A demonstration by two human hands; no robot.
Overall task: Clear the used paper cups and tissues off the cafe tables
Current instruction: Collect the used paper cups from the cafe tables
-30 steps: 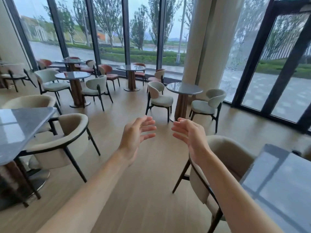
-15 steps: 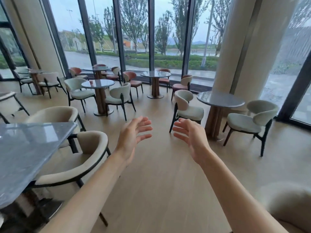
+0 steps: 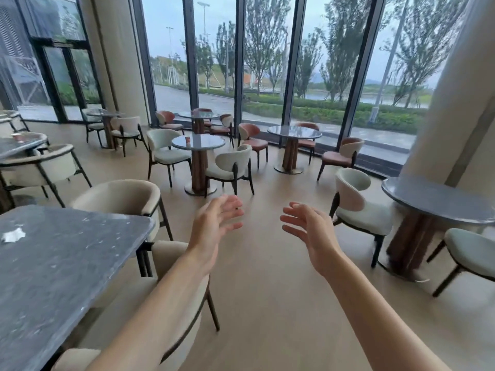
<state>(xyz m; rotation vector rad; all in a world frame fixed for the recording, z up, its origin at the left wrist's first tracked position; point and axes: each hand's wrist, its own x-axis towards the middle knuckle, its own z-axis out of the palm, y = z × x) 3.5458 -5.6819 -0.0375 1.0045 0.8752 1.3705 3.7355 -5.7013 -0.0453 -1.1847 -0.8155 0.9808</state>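
Left hand [image 3: 214, 226] and right hand [image 3: 310, 231] are both out in front, fingers spread and relaxed, palms turned toward each other, nothing in either one, hanging over bare floor with no desk under them. The landmark here is the round desk [image 3: 198, 142] straight beyond the hands: a small reddish paper cup [image 3: 188, 140] stands on its left part, well apart from both hands. Far left of that round desk, another reddish cup [image 3: 18, 137] sits on a dark desk [image 3: 16, 145] at the picture's edge, though it's too blurred to be sure. Nearer than the round desk and to its left, a crumpled white tissue [image 3: 12, 235] lies on the grey square desk [image 3: 67, 253]. Now the risks: that tissue sits low at the left edge of view and could easily be walked past. Chairs crowd round the round desk, so a reach between them could catch a chair back. And a light paper cup tips easily if clipped, spilling any dregs.
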